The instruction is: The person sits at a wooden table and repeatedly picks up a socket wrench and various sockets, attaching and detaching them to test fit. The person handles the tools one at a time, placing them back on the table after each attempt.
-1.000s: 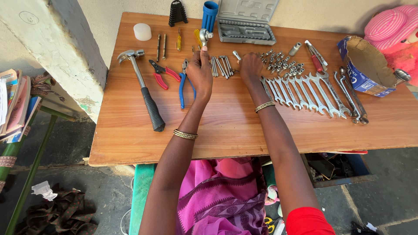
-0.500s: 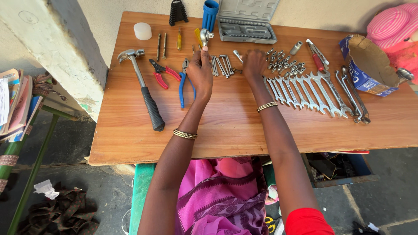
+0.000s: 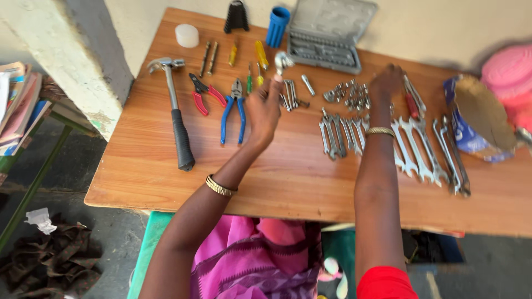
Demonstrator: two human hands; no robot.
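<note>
Chrome ratchet wrench (image 3: pixel 281 60) pinched in left hand (image 3: pixel 264 108) fingertips, raised over the desk (image 3: pixel 288 182), long axis pointing away toward the grey socket case (image 3: pixel 327 39); right hand (image 3: pixel 386 80) farther right, fingers curled down onto loose sockets (image 3: pixel 349 95), grip unclear.

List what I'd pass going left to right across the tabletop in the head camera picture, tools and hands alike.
Hammer → red-handled pliers → blue-handled pliers → left hand → small wrenches → right hand → large wrenches → blue tin.
</note>
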